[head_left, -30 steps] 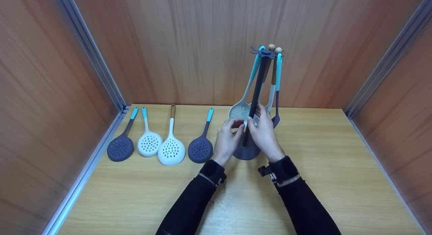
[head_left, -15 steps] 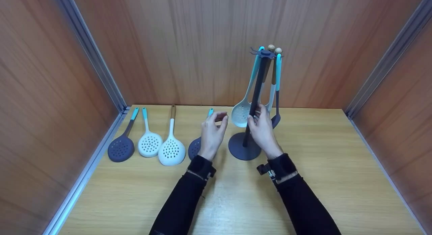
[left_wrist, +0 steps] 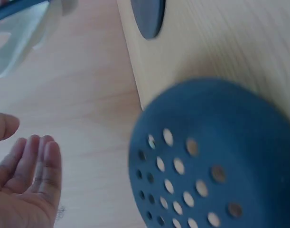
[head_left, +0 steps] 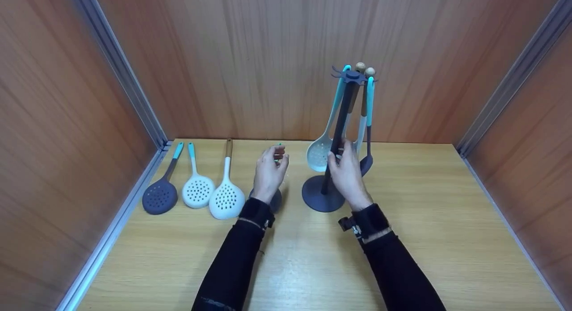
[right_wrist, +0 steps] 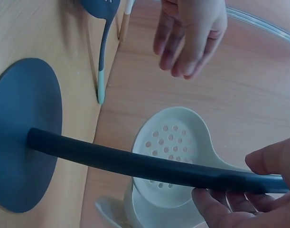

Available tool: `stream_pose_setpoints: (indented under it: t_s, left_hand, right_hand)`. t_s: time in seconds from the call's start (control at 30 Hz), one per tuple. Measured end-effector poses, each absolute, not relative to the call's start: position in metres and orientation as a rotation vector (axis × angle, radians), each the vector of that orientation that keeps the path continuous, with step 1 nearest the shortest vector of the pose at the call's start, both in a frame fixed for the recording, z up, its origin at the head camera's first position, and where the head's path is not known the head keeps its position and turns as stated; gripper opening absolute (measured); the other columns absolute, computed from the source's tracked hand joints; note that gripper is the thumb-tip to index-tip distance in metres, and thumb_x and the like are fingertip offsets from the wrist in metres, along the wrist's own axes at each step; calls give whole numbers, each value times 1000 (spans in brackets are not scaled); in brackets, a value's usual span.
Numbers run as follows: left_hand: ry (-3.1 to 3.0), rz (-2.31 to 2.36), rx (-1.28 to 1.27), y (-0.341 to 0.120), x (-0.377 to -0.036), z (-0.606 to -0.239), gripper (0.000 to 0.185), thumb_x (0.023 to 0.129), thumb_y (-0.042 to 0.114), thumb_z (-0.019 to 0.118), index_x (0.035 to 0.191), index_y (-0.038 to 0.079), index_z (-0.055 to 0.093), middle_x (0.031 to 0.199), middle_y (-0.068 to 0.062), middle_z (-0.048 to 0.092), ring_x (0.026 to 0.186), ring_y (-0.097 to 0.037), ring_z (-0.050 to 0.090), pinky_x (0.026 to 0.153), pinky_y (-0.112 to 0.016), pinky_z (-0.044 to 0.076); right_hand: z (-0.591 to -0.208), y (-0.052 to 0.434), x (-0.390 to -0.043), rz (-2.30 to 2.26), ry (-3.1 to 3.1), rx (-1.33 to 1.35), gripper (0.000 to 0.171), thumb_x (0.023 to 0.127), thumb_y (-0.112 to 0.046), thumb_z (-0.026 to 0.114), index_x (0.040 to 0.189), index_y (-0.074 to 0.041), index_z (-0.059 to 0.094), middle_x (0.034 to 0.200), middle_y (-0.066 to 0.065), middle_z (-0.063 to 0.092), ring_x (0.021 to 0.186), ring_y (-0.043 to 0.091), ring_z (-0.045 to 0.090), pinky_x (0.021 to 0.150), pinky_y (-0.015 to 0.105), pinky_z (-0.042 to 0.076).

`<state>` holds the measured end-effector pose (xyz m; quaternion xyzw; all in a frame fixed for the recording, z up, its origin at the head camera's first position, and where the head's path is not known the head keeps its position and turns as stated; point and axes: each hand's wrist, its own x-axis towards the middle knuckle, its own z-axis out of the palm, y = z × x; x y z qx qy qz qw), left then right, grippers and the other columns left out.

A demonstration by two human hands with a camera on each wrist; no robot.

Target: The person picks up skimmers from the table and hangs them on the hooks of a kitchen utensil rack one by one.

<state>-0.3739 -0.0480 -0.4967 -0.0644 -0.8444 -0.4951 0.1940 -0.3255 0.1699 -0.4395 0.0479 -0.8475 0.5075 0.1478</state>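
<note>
A dark grey utensil stand rises from a round base, and my right hand grips its pole low down. Several utensils hang from its top, the nearest a pale skimmer. My left hand hovers left of the stand with relaxed fingers and holds nothing. Below it lies a dark blue skimmer, its head partly hidden by my wrist.
Three more skimmers lie in a row at the left: a dark one, a white one and a white one with a wooden handle. Wooden walls enclose the table on three sides.
My left hand has left the pale skimmer by the pole and moved left, over the dark skimmer on the table. My right hand has stayed on the pole.
</note>
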Motion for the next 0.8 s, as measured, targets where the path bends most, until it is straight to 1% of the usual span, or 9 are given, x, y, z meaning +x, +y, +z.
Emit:
stream_pose_setpoints:
  t_s: [0.17, 0.37, 0.53, 0.67, 0.8]
  left_hand:
    - [-2494, -1266, -140, -55, -381, -498, 30, 100, 22, 68, 127, 9, 68, 115, -5, 70, 107, -22, 68, 93, -35, 55]
    - [-2648, -1068, -106, -60, -385, -494, 27, 98, 23, 69, 122, 9, 69, 115, -10, 70, 103, -24, 67, 86, -41, 56]
    - [-2738, -927, -90, -65, -386, -488, 31, 98, 24, 71, 124, 7, 69, 114, -11, 71, 103, -27, 68, 83, -43, 58]
    - [-2811, -797, -91, -68, -386, -482, 33, 97, 23, 71, 124, 3, 69, 114, -14, 72, 103, -31, 70, 82, -43, 59]
    - [-2926, -666, -73, -69, -388, -476, 28, 97, 23, 71, 114, 1, 72, 108, -16, 72, 97, -32, 71, 77, -45, 60]
  right_hand:
    - [-439, 169, -325, 1402, -2470, 106, 48, 108, -17, 54, 151, -4, 37, 143, 18, 50, 128, 30, 58, 99, 44, 56]
    - [-442, 167, -325, 1318, -2466, 117, 40, 108, -14, 54, 145, -5, 41, 137, 18, 56, 124, 30, 61, 96, 44, 57]
    - [-447, 165, -325, 1218, -2411, 143, 37, 107, -11, 54, 141, -1, 44, 131, 20, 58, 121, 32, 63, 96, 43, 57]
    - [-448, 163, -324, 1166, -2387, 128, 36, 107, -10, 55, 140, 0, 46, 128, 21, 59, 120, 33, 63, 96, 44, 56]
    - [-447, 160, -322, 1119, -2393, 93, 34, 106, -10, 56, 138, 1, 48, 125, 20, 61, 117, 33, 63, 95, 45, 56]
